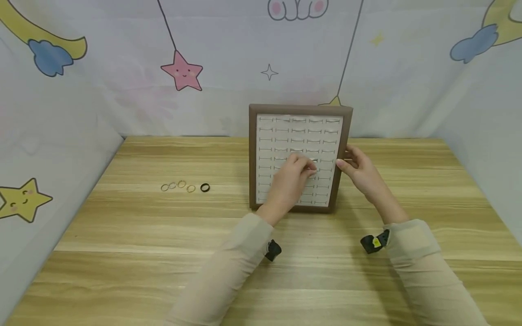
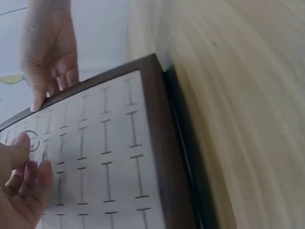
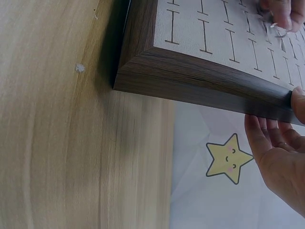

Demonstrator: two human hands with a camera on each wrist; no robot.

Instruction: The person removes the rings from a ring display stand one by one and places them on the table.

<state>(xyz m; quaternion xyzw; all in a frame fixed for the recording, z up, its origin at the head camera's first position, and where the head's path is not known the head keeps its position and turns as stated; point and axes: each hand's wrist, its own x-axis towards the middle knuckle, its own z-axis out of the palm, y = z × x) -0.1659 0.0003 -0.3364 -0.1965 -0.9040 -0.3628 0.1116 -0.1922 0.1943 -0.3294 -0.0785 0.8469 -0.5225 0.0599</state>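
Observation:
A brown-framed ring display board (image 1: 253, 156) stands upright on the table, its white panel cut with rows of short slots. In front of the panel my left hand (image 1: 287, 181) pinches a thin ring (image 2: 33, 141) between thumb and fingertips, right at a slot. Part of the ring is hidden by the fingers. My right hand (image 1: 364, 175) grips the board's right edge, with the thumb (image 3: 298, 102) on the front of the frame and the other fingers behind it. The right wrist view shows the left fingertips (image 3: 282, 16) close against the slotted panel.
Left of the board, several thin gold and silver rings (image 1: 181, 184) lie in a loose row beside a thicker black ring (image 1: 205, 187). The wood-grain table (image 1: 134, 244) meets a cartoon-printed backdrop (image 1: 228, 63) at the back and sides. A small white speck (image 3: 80, 67) lies near the board.

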